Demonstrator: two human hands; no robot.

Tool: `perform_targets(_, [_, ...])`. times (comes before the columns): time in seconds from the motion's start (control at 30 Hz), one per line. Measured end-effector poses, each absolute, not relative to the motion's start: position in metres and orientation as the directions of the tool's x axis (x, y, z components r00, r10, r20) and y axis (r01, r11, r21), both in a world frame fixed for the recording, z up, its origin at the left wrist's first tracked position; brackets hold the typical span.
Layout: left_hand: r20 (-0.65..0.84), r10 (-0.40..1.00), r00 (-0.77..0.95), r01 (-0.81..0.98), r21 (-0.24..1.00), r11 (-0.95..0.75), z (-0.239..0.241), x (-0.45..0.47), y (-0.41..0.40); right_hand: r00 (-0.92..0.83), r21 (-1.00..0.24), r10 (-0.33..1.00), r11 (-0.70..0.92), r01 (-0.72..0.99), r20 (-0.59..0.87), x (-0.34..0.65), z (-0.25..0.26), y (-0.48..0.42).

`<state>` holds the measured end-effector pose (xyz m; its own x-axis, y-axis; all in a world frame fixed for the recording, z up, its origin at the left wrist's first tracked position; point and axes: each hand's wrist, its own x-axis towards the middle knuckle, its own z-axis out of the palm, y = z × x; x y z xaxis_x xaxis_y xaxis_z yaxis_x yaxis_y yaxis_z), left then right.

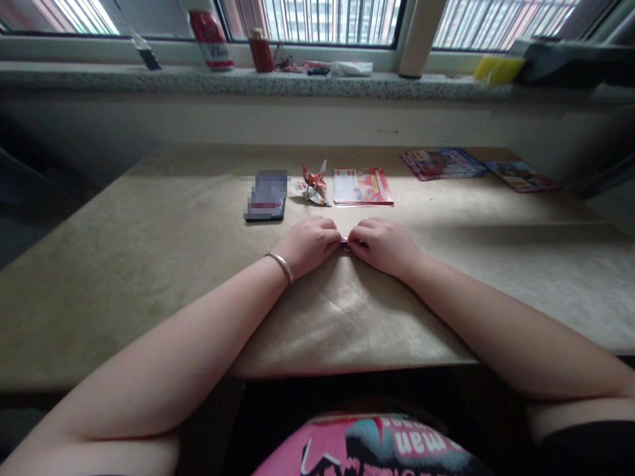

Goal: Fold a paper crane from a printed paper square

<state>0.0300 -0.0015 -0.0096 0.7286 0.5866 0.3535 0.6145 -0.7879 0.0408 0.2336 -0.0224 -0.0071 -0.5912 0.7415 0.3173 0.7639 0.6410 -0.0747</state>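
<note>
My left hand [311, 242], with a silver bangle [282, 266] at the wrist, and my right hand [381, 242] meet over the middle of the table. Both are closed, fingertips pinching a small folded piece of dark, printed paper [345, 244] between them. Most of this paper is hidden by the fingers. Just beyond the hands stands an origami crane [314, 185] of red and white printed paper. To its right lies a stack of red and white leaflets [362, 186], and to its left a dark phone [268, 196], partly blurred.
Colourful leaflets [444, 163] lie fanned at the back right of the table [124, 277], with more leaflets [522, 176] beside them. On the stone windowsill [307, 82] stand a red can [211, 39], a red container [260, 51] and a yellow object [498, 69].
</note>
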Motion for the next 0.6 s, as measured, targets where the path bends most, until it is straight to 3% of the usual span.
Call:
perform_targets(0.27, [0.366, 0.567, 0.738, 0.609, 0.002, -0.793, -0.0104, 0.0300, -0.0010, -0.569, -0.071, 0.751, 0.622, 0.780, 0.335, 0.2320, -0.0064, -0.0257])
perform_targets(0.6, [0.381, 0.582, 0.718, 0.597, 0.093, -0.797, -0.0130, 0.0304, -0.0014, -0.580, 0.066, 0.740, 0.597, 0.800, 0.340, 0.2363, -0.0076, -0.0160])
